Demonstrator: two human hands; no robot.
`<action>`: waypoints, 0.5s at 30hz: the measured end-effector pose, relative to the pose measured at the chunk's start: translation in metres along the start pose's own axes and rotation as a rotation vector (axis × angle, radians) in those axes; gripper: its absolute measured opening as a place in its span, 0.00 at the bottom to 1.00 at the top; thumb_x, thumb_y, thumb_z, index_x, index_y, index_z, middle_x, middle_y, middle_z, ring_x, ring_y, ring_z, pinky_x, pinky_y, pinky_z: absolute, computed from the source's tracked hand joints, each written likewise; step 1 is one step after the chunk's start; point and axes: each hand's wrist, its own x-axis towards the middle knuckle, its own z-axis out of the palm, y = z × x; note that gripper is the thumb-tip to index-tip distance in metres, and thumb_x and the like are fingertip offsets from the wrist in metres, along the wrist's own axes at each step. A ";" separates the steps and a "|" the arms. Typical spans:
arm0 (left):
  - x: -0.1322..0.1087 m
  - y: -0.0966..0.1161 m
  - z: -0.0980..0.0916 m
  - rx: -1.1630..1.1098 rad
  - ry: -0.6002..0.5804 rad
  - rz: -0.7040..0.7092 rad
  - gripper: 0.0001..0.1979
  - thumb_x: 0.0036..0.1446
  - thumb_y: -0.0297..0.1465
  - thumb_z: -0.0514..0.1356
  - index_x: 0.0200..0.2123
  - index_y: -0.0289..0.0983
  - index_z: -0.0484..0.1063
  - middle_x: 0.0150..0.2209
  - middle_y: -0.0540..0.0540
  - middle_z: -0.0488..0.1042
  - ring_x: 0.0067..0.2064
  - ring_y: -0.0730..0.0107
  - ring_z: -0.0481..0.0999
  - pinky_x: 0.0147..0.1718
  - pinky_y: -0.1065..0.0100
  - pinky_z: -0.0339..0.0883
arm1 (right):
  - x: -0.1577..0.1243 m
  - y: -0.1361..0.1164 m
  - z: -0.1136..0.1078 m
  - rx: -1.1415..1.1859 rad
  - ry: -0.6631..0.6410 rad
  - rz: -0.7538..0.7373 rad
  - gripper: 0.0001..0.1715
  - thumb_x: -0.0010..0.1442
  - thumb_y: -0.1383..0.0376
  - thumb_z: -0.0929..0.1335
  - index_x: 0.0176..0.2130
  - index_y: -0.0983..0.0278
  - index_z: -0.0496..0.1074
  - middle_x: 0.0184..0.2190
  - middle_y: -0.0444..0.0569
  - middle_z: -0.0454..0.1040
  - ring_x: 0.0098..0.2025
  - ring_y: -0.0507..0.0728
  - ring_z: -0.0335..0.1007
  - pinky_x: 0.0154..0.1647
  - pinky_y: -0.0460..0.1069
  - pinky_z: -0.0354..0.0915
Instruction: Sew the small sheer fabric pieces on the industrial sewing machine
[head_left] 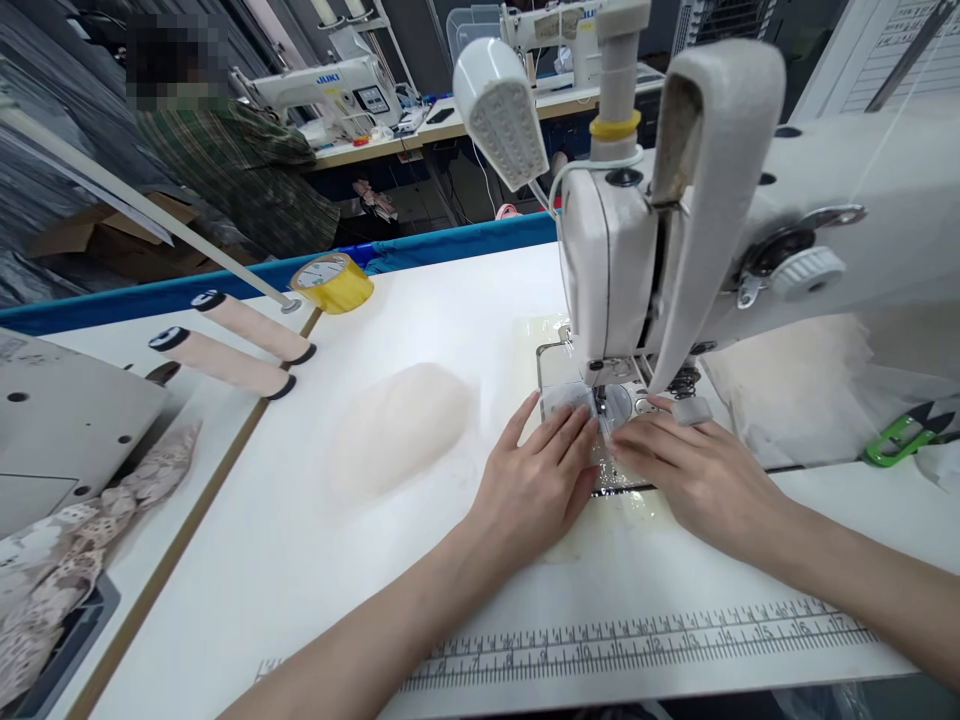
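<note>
The sewing machine (615,260) stands over a shiny needle plate area with its presser foot (600,400) low, close to my fingertips. Just left of the foot, my left hand (529,480) lies palm down, fingers stretched out over a small translucent piece (568,397). On the other side, my right hand (709,480) has its fingers drawn together near the foot. Whatever those fingertips pinch, if anything, is too small or hidden to name. A sheer beige fabric piece (420,420) rests on the white table to the left of my left hand.
Pale sheer fabric (795,390) and green thread snips (907,435) lie at right. A yellow tape roll (332,283) and two thread cones (225,362) are at left, beside lace (97,540). A printed ruler (637,645) runs along the front. Another person (232,170) sits beyond.
</note>
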 end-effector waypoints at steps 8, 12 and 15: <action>-0.001 0.001 0.000 0.011 0.017 0.019 0.16 0.62 0.30 0.54 0.52 0.32 0.70 0.52 0.40 0.74 0.55 0.59 0.72 0.61 0.48 0.55 | 0.000 -0.001 -0.001 -0.023 0.005 -0.009 0.19 0.61 0.78 0.59 0.43 0.65 0.74 0.45 0.47 0.76 0.44 0.55 0.70 0.53 0.54 0.61; -0.002 0.002 -0.001 0.017 0.040 0.039 0.15 0.62 0.29 0.55 0.50 0.33 0.71 0.49 0.42 0.76 0.52 0.61 0.74 0.61 0.49 0.56 | 0.000 -0.001 -0.004 -0.030 0.017 -0.027 0.19 0.62 0.78 0.59 0.43 0.66 0.74 0.44 0.46 0.77 0.44 0.55 0.70 0.55 0.55 0.60; -0.003 0.002 -0.001 0.028 0.058 0.041 0.14 0.62 0.29 0.55 0.50 0.32 0.71 0.49 0.42 0.76 0.51 0.62 0.75 0.61 0.50 0.56 | 0.000 -0.001 -0.005 -0.026 0.019 -0.032 0.19 0.62 0.78 0.58 0.43 0.67 0.74 0.44 0.46 0.77 0.44 0.55 0.70 0.58 0.56 0.58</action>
